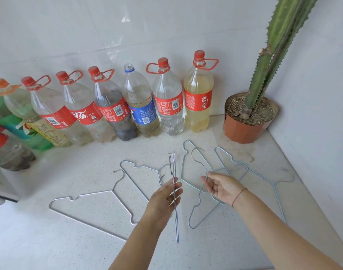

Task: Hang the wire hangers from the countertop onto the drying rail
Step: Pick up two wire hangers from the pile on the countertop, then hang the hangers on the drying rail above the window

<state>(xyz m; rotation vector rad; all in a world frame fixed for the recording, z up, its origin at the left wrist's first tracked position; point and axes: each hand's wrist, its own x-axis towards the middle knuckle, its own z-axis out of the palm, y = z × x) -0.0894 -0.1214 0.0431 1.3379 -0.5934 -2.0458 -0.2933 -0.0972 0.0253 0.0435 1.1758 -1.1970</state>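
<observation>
We log the left grip pinching one wire hanger edge-on, lifted for carrying. The right grip, palm up, has its fingertips at a second hanger; we cannot tell if it has closed. The other hangers lie on the counter. The rail is unseen.

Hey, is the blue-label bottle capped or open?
Open: the blue-label bottle shows a bare threaded neck with no cap on it, unlike the red-capped bottles standing beside it.
</observation>
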